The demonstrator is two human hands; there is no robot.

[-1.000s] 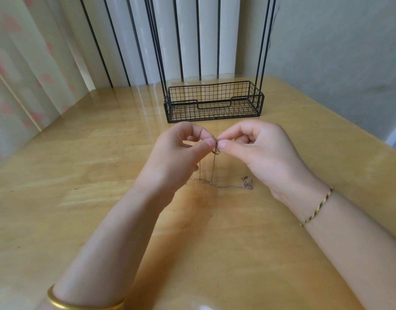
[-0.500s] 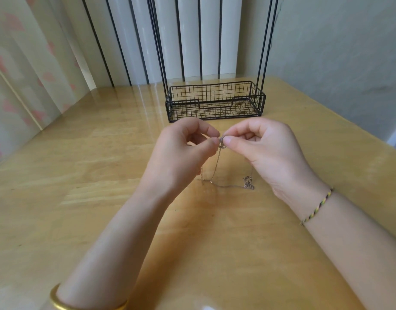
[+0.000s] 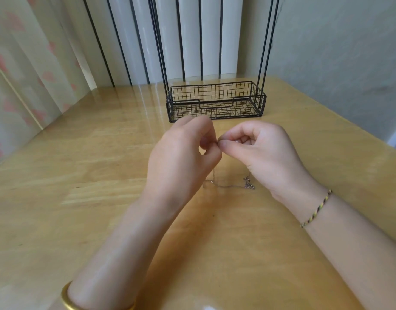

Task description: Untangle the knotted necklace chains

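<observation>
I am picking at the knot. My left hand (image 3: 181, 157) and right hand (image 3: 259, 151) both pinch the chain (image 3: 230, 186) up high. Its tail lies on the table (image 3: 80, 175). Next, I think, gently pull 1 loop loose.

A glossy light-wood desk (image 3: 80, 198) reflects daylight near its far edge. Behind it stand white vertical panels (image 3: 190, 36) crossed by thin black bars (image 3: 98, 41). A pale curtain (image 3: 25, 74) with pink blotches hangs left, and a grey-green plastered wall (image 3: 338, 52) rises right.
</observation>
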